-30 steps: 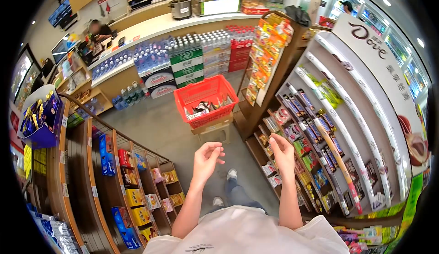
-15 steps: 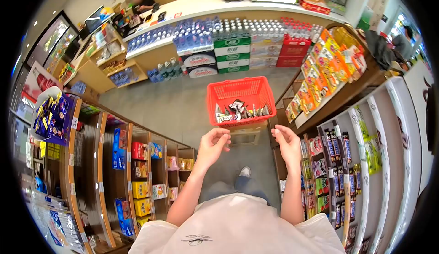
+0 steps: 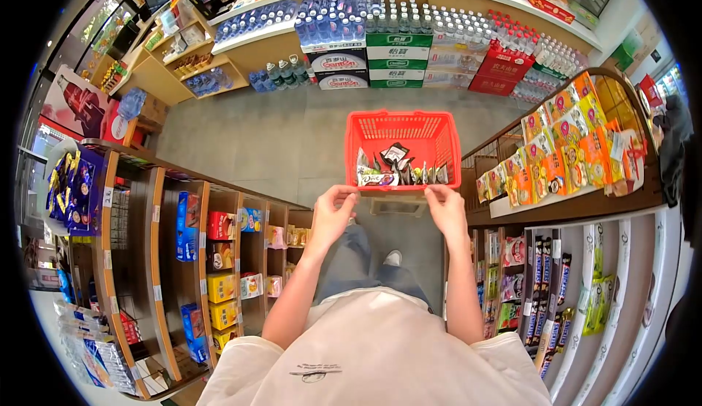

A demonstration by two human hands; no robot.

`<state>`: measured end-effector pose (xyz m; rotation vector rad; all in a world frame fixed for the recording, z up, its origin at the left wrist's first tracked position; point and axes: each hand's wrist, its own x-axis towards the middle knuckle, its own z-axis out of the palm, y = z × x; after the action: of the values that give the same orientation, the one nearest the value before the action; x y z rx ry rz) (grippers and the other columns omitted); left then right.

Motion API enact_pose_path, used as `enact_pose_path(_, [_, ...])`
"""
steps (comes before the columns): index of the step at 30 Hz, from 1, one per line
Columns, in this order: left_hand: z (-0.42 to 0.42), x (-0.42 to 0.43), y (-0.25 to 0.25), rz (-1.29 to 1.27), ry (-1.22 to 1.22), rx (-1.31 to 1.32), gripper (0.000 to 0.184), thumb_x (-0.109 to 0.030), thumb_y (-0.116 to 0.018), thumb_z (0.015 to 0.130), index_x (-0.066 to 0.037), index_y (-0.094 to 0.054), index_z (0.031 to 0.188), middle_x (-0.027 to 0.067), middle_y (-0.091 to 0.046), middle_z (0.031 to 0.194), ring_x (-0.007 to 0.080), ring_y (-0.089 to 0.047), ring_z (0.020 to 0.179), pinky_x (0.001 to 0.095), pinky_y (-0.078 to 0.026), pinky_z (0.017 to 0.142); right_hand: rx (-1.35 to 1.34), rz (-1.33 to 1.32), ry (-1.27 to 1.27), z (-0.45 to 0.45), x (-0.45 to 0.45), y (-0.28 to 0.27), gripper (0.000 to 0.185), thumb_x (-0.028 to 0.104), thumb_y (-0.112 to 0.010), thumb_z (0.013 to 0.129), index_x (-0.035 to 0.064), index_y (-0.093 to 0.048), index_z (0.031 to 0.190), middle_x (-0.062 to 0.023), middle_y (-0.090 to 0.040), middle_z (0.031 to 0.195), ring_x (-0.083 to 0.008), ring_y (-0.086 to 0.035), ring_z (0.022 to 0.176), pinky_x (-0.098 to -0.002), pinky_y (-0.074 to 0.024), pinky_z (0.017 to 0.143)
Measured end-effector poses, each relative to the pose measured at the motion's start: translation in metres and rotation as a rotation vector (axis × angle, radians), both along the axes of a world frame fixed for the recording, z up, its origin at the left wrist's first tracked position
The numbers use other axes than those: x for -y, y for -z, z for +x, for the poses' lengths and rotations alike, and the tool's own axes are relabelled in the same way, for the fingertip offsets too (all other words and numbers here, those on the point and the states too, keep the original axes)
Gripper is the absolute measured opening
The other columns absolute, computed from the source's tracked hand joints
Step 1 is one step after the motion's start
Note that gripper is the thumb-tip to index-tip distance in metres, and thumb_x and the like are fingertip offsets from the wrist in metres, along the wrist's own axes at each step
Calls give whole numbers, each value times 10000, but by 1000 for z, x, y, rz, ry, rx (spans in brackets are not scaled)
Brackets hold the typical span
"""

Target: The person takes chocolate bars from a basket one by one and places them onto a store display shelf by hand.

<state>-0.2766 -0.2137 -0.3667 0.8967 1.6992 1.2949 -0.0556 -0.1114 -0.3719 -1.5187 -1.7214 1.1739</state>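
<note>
Snacks (image 3: 395, 153) inside basket (image 3: 402, 128), along near edge | my left hand (image 3: 332, 216) and right hand (image 3: 447, 212) half-curled by its near corners, perhaps touching | grip: can't tell

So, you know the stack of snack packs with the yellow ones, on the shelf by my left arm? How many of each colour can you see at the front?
Red pack: 1
Brown pack: 1
Yellow packs: 3
Total: 5
</note>
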Motion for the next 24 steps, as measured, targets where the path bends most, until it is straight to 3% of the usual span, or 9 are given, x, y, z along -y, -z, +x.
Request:
enact_pose_path(4, [-20, -24, 32, -84, 51, -241, 181, -86, -563, 840, 42, -625, 952, 145, -667, 867, 202, -642, 835, 341, -524, 719, 85, -77, -14, -10, -16, 40, 269, 205, -627, 830, -24, -654, 967, -181, -677, 854, -240, -668, 810, -336, -508, 739])
enact_pose_path(8, [-42, -59, 70, -86, 111, -258, 196, -81, -583, 825, 49, -624, 967, 151, -669, 888, 210, -643, 870, 320, -515, 731, 101, -71, -1, -31, -35, 60, 249, 182, -619, 825, -34, -656, 943, -191, -675, 837, -259, -671, 796, -337, -516, 742])
enact_pose_path(10, [-55, -79, 85, -129, 134, -264, 194, -70, -581, 819, 48, -625, 967, 162, -672, 892, 231, -649, 859, 336, -510, 763, 117, -151, -78, -48, -48, 72, 272, 206, -618, 838, -23, -653, 980, -152, -682, 887, -203, -654, 835, -309, -502, 765])
enact_pose_path(14, [-79, -99, 115, -143, 180, -175, 192, -66, -588, 812, 57, -624, 955, 171, -672, 880, 238, -653, 850, 348, -513, 761, 167, -102, -203, -76, -64, 110, 250, 164, -609, 825, -37, -644, 969, -160, -680, 875, -246, -659, 837, -328, -500, 781])
enact_pose_path(16, [-89, -110, 142, -194, 260, -250, 202, -36, -567, 783, 69, -622, 947, 219, -657, 869, 315, -651, 844, 372, -510, 762, 247, -156, -218, -91, -74, 120, 252, 104, -587, 803, -36, -628, 1008, -184, -657, 959, -294, -638, 911, -350, -490, 809])
enact_pose_path(18, [-94, -116, 163, -254, 307, -274, 214, -45, -581, 765, 53, -628, 950, 231, -651, 871, 329, -644, 851, 384, -509, 764, 375, 15, -412, -97, -83, 149, 286, 64, -562, 784, -26, -608, 1051, -200, -611, 1057, -332, -593, 992, -373, -474, 856])
enact_pose_path(21, [-95, -124, 175, -434, 463, -373, 261, -86, -600, 749, 28, -630, 982, 242, -637, 918, 347, -626, 889, 411, -495, 800, 559, 38, -633, -108, -97, 162, 313, 38, -538, 769, -15, -596, 1071, -212, -567, 1116, -352, -552, 1044, -399, -457, 891])
enact_pose_path(24, [-90, -130, 184, -383, 485, -435, 273, -77, -596, 736, 26, -629, 986, 245, -633, 928, 359, -619, 896, 430, -484, 820, 651, -148, -659, -122, -108, 170, 307, 41, -540, 771, -11, -598, 1067, -216, -574, 1103, -360, -554, 1033, -411, -447, 907])
